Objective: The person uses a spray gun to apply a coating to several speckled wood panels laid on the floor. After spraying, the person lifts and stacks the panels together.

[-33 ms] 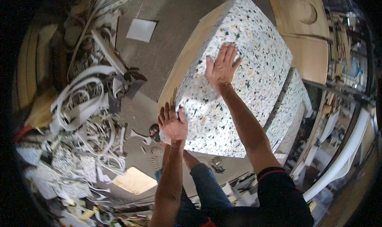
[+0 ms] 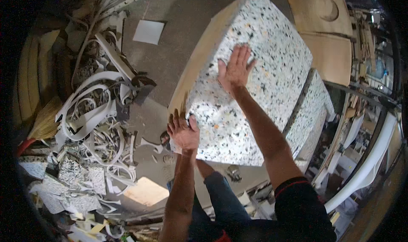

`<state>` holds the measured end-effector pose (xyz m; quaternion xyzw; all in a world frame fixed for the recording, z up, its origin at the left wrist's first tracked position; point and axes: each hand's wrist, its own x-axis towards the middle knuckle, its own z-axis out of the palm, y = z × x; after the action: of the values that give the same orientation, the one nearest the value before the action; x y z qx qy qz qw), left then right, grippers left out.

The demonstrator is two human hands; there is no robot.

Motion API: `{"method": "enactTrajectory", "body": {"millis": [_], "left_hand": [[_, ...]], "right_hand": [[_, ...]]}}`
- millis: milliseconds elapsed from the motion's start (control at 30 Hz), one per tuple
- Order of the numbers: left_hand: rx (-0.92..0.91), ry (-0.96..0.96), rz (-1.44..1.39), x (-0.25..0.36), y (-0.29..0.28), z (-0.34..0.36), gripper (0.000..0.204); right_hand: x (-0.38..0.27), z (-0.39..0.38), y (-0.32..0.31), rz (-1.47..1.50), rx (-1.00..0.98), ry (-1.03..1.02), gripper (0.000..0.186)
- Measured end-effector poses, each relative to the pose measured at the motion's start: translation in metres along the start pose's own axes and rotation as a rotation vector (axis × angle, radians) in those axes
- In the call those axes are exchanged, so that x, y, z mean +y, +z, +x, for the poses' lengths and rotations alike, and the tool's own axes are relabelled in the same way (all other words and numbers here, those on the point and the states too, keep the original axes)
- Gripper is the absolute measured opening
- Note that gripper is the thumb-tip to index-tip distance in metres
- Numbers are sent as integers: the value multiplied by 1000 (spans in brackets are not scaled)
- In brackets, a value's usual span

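A thick slab of white foam (image 2: 272, 68), speckled black and orange, lies in front of me on top of a tan, wood-like body (image 2: 193, 72) that shows along its left side. My right hand (image 2: 236, 72) presses flat on the foam's upper face, fingers outstretched and the thumb apart. At the near left edge, my left hand (image 2: 183, 135) rests its palm on the foam corner. Its fingers extend over the edge toward the tan side, spread and not closed around anything. A second speckled foam piece (image 2: 312, 95) sits against the slab's right side, with a dark gap between them.
Foam offcuts and curled white strips (image 2: 91, 127) pile up on the left, near a straw broom (image 2: 46, 119). A white square sheet (image 2: 148, 32) and a tan board (image 2: 145, 191) lie on the floor. Wooden panels (image 2: 327, 57) stand at the far right, beside cluttered shelving (image 2: 355, 131).
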<state>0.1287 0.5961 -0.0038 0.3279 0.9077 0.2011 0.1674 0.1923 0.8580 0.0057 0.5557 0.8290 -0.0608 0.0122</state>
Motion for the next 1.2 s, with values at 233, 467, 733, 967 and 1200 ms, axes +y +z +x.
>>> {"method": "enactTrajectory", "body": {"millis": [233,467,733,967,1200], "left_hand": [[-66,82,9,117,1,90,85],[-104,44,158,195,43,149,84],[-12,40,268,174,74,152,86],[-19,67,414,174,69,151,83],[103,109,352,160,79,155,89]], "right_hand": [[32,56,-52,-238,-505,-212,86],[75,187,-14,-62,139,-174,93],[78,278,-18,15,212,-125,88],[75,290,0,-16,183,-197,89],[122,249,-74,137,33,-325,93]]}}
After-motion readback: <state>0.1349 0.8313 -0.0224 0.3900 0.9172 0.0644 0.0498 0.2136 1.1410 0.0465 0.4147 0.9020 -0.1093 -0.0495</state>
